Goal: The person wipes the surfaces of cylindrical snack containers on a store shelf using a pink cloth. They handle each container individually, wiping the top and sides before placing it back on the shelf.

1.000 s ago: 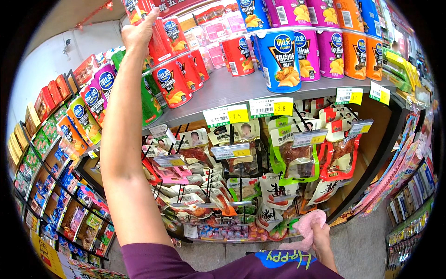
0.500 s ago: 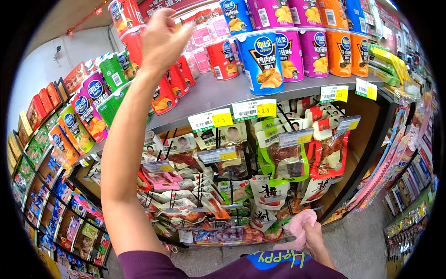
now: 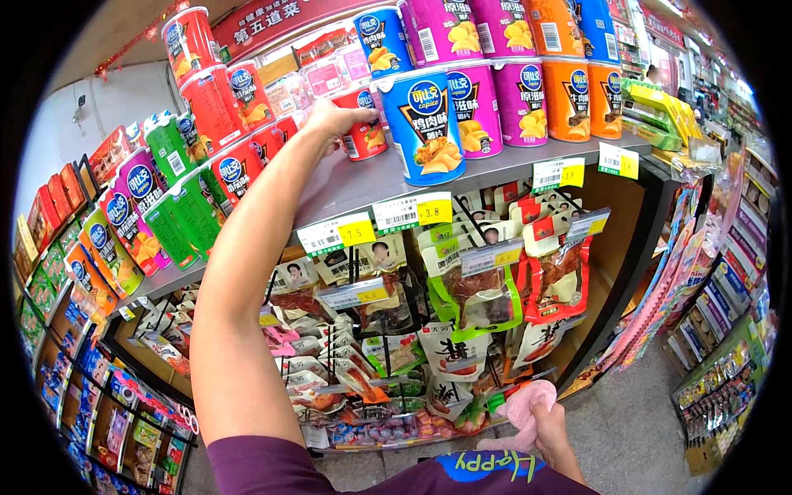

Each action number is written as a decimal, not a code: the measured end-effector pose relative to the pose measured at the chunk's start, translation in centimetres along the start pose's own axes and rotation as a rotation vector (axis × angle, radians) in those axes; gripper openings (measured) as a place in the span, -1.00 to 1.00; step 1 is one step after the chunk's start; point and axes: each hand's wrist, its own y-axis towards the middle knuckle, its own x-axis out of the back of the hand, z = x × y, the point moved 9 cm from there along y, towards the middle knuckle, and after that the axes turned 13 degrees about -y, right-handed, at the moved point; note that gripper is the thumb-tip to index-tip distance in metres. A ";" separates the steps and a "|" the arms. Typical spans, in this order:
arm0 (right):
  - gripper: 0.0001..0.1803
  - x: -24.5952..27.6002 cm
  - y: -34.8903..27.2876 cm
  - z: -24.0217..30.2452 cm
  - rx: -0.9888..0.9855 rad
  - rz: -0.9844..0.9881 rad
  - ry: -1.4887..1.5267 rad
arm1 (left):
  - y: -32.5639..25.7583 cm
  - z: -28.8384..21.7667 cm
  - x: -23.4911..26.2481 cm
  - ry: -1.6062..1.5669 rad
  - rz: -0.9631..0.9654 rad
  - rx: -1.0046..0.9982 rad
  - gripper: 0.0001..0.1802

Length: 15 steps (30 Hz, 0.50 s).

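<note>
My left hand (image 3: 330, 121) reaches over the grey shelf top and grips a red potato chip can (image 3: 361, 139), thumb and fingers around its side. That can stands just left of and behind a blue chip can (image 3: 425, 136) at the shelf's front edge. Low in front of my body, my right hand (image 3: 551, 425) holds a crumpled pink cloth (image 3: 528, 406) bunched in its fingers. Left of my left forearm stand stacked red chip cans (image 3: 213, 107).
Purple cans (image 3: 521, 107) and orange cans (image 3: 566, 103) are stacked two high on the right. Green cans (image 3: 177, 223) line the left end. Price tags (image 3: 412, 212) edge the shelf (image 3: 326, 194), above hanging snack packs (image 3: 483, 289). Another shelf rack (image 3: 99, 388) stands at left.
My left hand has come down and rightward from in front of the stacked red cans to the red can beside the blue one and closed on it. The view has shifted; my right hand keeps the cloth.
</note>
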 end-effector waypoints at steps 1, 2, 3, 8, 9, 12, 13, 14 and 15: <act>-0.77 0.0 -0.1 0.1 0.003 0.003 -0.004 | -0.2 0.1 -0.7 -0.072 0.036 -0.011 -0.48; -0.77 -0.1 -0.1 0.2 0.006 0.008 -0.009 | -0.1 0.0 -0.6 -0.085 0.024 -0.021 -0.49; -0.77 -0.3 -0.3 0.4 0.008 0.006 -0.016 | 0.2 0.1 -0.4 -0.096 0.011 -0.029 -0.50; -0.77 -1.9 -0.8 1.2 -0.035 0.070 -0.014 | -2.3 -3.2 1.5 -0.312 -0.029 -0.088 -0.56; -0.77 -2.1 -0.7 1.0 -0.033 0.100 -0.019 | -1.9 -3.7 2.7 -0.470 -0.008 -0.218 -0.56; -0.78 -2.4 0.2 0.2 -0.014 0.155 -0.010 | -6.2 -7.8 5.6 -0.471 -0.012 -0.507 -0.43; -0.78 -2.6 0.4 0.2 0.003 0.172 0.005 | -8.1 -8.7 6.9 -0.451 -0.050 -0.597 -0.42; -0.78 -2.4 0.5 0.4 0.021 0.175 0.019 | -10.6 -9.5 7.6 -0.440 -0.079 -0.684 -0.40; -0.76 -2.9 0.5 0.6 0.033 0.222 0.041 | -13.2 -10.2 8.0 -0.441 -0.028 -0.737 -0.40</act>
